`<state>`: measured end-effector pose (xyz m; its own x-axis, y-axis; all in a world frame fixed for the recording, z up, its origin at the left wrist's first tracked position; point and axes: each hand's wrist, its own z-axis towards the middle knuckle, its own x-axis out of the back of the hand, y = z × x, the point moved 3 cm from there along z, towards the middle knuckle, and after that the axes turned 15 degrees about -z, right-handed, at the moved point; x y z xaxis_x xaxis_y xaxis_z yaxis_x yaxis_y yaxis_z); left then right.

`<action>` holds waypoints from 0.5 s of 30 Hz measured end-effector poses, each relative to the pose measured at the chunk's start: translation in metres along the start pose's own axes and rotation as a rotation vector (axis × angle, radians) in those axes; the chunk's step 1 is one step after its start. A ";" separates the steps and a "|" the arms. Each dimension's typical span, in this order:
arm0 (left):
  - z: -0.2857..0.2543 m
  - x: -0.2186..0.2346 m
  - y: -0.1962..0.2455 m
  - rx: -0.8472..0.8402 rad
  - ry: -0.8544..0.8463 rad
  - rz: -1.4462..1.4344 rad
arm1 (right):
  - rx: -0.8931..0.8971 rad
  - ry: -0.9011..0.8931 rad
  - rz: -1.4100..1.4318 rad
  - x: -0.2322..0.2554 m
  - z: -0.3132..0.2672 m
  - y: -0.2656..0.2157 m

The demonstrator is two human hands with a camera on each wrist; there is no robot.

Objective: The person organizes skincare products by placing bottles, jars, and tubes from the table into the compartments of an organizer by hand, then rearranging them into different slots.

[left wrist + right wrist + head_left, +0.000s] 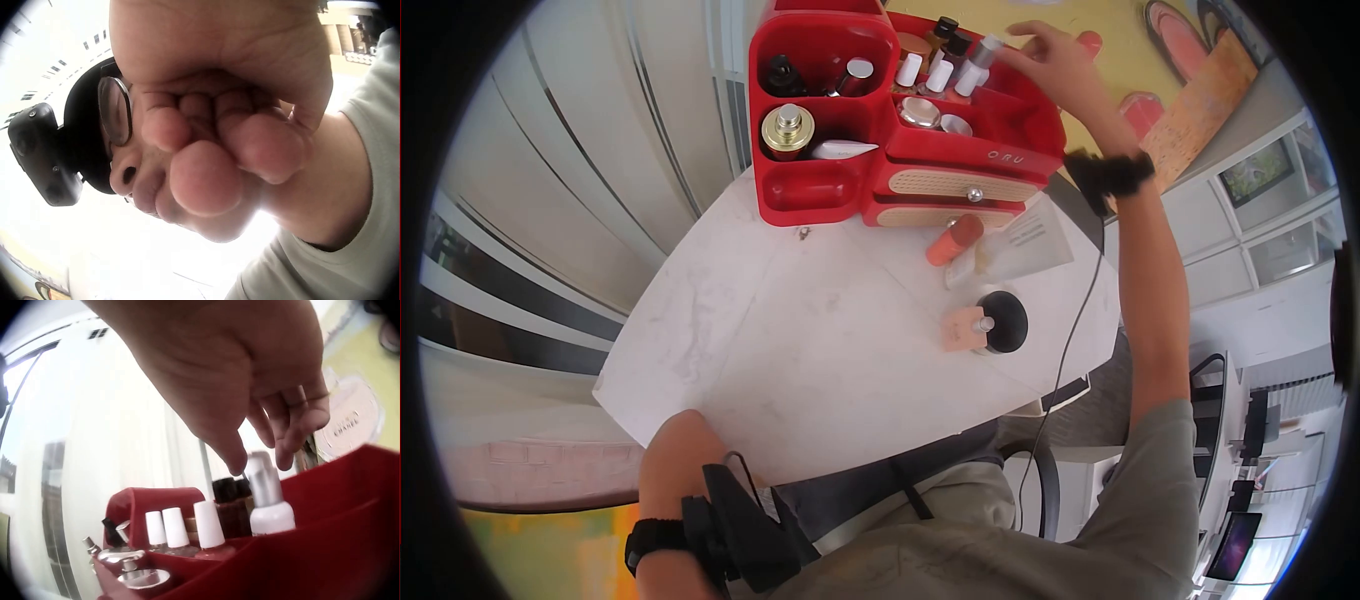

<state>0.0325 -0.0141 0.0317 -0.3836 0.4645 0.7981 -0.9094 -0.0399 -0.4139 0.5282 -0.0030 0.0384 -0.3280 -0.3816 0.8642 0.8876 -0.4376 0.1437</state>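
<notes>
My right hand (1065,75) is over the back right of a red organizer (820,205). In the right wrist view, the thumb and fingers of this hand (250,381) stand apart around the silver cap of a white bottle (272,519); firm contact cannot be told. White-capped nail polish bottles (210,525) and dark-capped bottles stand beside it in the organizer. My left hand (219,94) is near my face, its fingers loosely curled with nothing in them; the head view shows only that arm and wrist strap.
On the white table (800,330), a coral tube (955,240) and a clear-and-white tube (1030,245) lie before the drawers. A pink bottle (962,329) is beside a black round item (1006,322). A cable (1072,335) runs down from the right wrist.
</notes>
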 end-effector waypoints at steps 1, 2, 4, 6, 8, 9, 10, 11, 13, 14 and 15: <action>-0.001 0.001 0.000 -0.002 -0.010 0.000 | -0.015 0.053 -0.022 0.023 -0.015 -0.014; -0.001 0.001 0.000 -0.001 -0.022 0.006 | -0.023 0.109 -0.042 0.043 -0.030 -0.027; 0.000 0.001 0.000 -0.001 -0.041 0.010 | 0.147 0.069 0.022 0.063 -0.065 -0.051; 0.001 -0.002 -0.003 -0.016 -0.042 0.005 | 0.133 -0.256 0.026 0.070 -0.094 -0.087; 0.003 -0.008 -0.008 -0.049 -0.031 -0.012 | 0.287 -0.368 -0.142 0.055 -0.114 -0.107; 0.004 -0.010 -0.009 -0.066 -0.028 -0.019 | 0.357 -0.426 -0.171 0.044 -0.123 -0.113; 0.004 -0.011 -0.010 -0.079 -0.027 -0.024 | 0.347 -0.431 -0.175 0.032 -0.129 -0.113; 0.005 -0.012 -0.009 -0.086 -0.030 -0.025 | 0.401 -0.478 -0.133 0.018 -0.134 -0.116; 0.005 -0.012 -0.007 -0.088 -0.046 -0.019 | 0.469 -0.519 -0.089 0.002 -0.136 -0.119; 0.004 -0.011 -0.005 -0.084 -0.057 -0.015 | 0.498 -0.547 -0.159 -0.004 -0.134 -0.120; 0.004 -0.010 -0.004 -0.081 -0.067 -0.012 | 0.527 -0.574 -0.229 -0.008 -0.132 -0.122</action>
<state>0.0395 -0.0220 0.0272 -0.3854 0.4046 0.8293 -0.8989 0.0383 -0.4364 0.3797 -0.0546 -0.0496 -0.4301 0.2103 0.8779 0.9011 0.0415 0.4315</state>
